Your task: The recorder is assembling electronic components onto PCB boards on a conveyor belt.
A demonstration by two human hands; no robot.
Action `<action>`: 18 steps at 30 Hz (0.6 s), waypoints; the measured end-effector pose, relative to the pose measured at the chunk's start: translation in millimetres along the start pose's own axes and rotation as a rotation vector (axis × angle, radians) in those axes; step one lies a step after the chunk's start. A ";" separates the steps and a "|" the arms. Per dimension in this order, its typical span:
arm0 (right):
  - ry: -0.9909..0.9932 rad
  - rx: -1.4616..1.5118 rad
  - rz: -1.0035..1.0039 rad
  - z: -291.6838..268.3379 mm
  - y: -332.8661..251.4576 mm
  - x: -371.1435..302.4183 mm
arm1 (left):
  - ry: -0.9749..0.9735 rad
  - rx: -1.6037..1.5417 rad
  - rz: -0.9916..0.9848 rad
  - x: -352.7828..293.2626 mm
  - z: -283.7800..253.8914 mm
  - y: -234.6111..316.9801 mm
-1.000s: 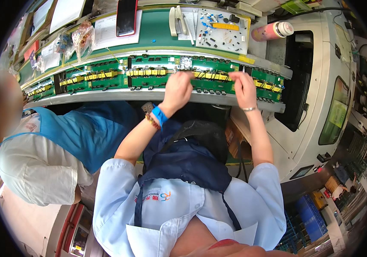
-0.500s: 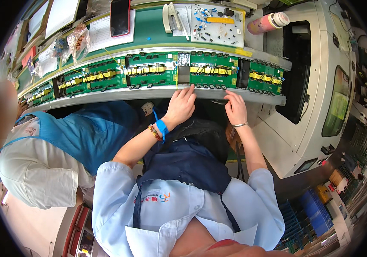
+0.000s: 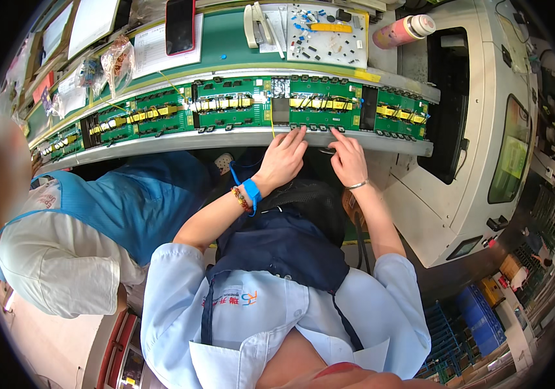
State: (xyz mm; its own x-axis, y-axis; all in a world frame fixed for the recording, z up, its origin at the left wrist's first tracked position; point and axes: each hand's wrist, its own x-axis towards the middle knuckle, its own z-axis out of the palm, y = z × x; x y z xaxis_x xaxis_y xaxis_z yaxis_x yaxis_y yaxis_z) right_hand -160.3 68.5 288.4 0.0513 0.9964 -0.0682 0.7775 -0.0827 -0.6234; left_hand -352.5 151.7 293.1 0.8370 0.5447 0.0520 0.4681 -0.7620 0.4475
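A row of green circuit boards with yellow-wrapped parts down the middle lies in a metal rail (image 3: 225,140). My left hand (image 3: 282,159) is open, fingers stretched to the near edge of one circuit board (image 3: 321,104), by its left corner. Close to that board's right half, my right hand (image 3: 349,161) is also open, its index finger reaching the black parts along the edge and its thumb apart. Nothing shows in either hand. A yellow wire (image 3: 272,120) hangs beside my left fingertips. Whether the fingertips press the black parts is too small to tell.
Behind the rail lie a phone (image 3: 180,27), a white stapler-like tool (image 3: 252,26), a white tray (image 3: 300,53) of small loose components and a pink bottle (image 3: 404,31). A large beige machine (image 3: 449,201) stands at the right. On the left sits a co-worker in a blue apron (image 3: 115,201).
My left hand has shifted right along the rail's front edge. My right hand has moved a little left and up to the board's edge. The boards look slightly shifted right.
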 end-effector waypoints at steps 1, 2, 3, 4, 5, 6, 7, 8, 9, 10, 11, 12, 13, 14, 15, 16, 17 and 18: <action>0.001 -0.002 0.001 0.2 0.2 -0.1 | 0.001 -0.001 0.002 0.2 0.9 0.3; -0.003 -0.009 0.003 0.6 0.6 -0.6 | -0.015 0.018 -0.001 0.6 1.4 0.9; -0.007 -0.017 0.004 0.3 1.1 -0.9 | -0.031 0.038 -0.003 1.4 1.5 1.4; -0.006 -0.019 0.006 -1.1 1.4 -0.5 | -0.030 0.036 -0.001 3.2 1.7 2.2; 0.038 0.008 0.005 -2.7 1.4 0.1 | -0.024 0.037 0.020 6.8 -1.0 4.8; 0.082 0.034 0.003 -4.5 1.5 1.0 | -0.019 0.038 0.041 9.4 -2.1 6.8; 0.082 0.034 0.003 -6.7 3.0 2.7 | -0.018 0.038 0.041 9.9 0.5 7.7; 0.120 0.064 0.062 -10.5 6.1 5.1 | -0.036 0.056 0.046 11.4 2.9 8.8; 0.157 0.096 0.121 -13.4 9.4 7.2 | -0.053 0.074 0.049 12.3 4.3 9.4; 0.217 0.128 0.159 -14.7 12.3 8.8 | -0.051 0.075 0.049 11.3 4.3 8.9; 0.254 0.126 0.174 -18.1 16.0 10.0 | -0.023 0.050 0.047 11.2 0.5 8.4; 0.269 0.138 0.207 -21.0 19.3 11.8 | 0.006 0.026 0.044 10.2 -3.2 7.2; 0.283 0.150 0.239 -23.4 21.7 13.5 | 0.006 0.028 0.044 7.9 -6.2 4.5; 0.283 0.153 0.237 -25.1 23.0 14.7 | 0.061 0.012 0.010 5.0 -11.0 1.0; 0.309 0.164 0.251 -26.3 23.8 16.0 | 0.117 -0.004 -0.024 2.5 -15.9 -1.6; 0.334 0.176 0.265 -27.1 23.3 17.7 | 0.190 -0.006 -0.070 0.3 -20.8 -2.5; 0.331 0.181 0.259 -28.0 18.6 20.5 | 0.191 0.000 -0.075 -4.4 -23.6 -4.0; 0.307 0.177 0.173 -28.0 10.8 22.5 | 0.235 -0.034 -0.148 -10.2 -26.1 -5.3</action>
State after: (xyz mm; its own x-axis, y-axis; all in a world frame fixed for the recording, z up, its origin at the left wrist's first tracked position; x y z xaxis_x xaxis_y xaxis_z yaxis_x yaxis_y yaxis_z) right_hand -133.2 90.5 302.0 0.3778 0.9252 0.0353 0.6224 -0.2255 -0.7495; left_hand -370.9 159.4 313.5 0.6700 0.7183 0.1877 0.5670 -0.6582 0.4952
